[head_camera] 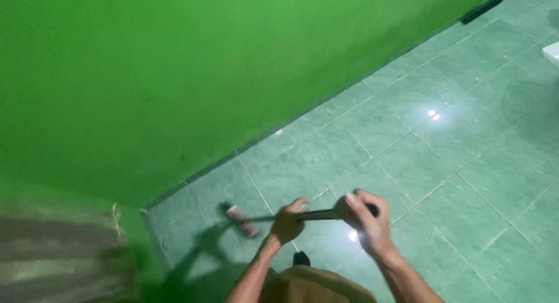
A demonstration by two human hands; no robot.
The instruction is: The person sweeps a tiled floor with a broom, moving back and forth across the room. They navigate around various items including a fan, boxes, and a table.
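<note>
I hold a long dark-handled tool (317, 214) in both hands, low over a green tiled floor (442, 163). My left hand (288, 221) grips the handle nearer its head. My right hand (365, 218) is wrapped around the handle's end. The tool's pinkish head (241, 219) rests on or just above a tile near the corner of the wall. Motion blur hides the shape of the head.
A bright green wall (174, 76) runs along the left and meets the floor at a dark base line. A blurred grey-brown striped surface (55, 256) fills the lower left. A white object (552, 52) shows at the right edge. My brown trouser leg (308, 288) is below.
</note>
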